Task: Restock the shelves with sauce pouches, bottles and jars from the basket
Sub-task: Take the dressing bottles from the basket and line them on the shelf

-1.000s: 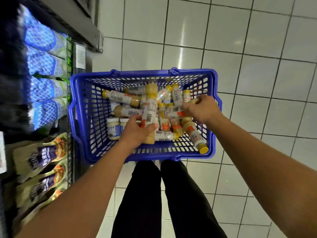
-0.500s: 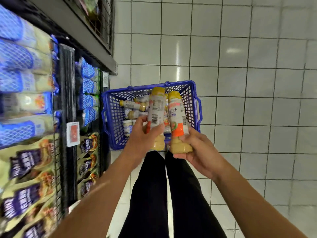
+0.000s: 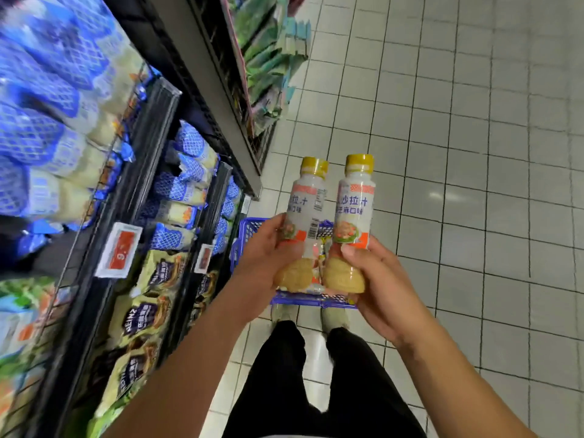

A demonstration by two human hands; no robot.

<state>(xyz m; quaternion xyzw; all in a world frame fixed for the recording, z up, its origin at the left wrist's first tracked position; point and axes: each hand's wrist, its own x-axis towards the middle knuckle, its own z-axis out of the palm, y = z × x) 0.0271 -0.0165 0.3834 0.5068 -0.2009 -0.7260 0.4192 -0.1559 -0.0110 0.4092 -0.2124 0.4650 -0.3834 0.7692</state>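
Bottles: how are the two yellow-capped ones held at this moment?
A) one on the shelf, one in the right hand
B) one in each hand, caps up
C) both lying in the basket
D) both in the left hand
B: the left hand grips the left bottle and the right hand grips the right bottle, both upright in front of the basket.

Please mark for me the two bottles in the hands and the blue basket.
Left bottle [image 3: 305,202]: head view, on its white label.
Right bottle [image 3: 354,213]: head view, on its white label.
Basket [image 3: 245,238]: head view, on its left mesh wall.
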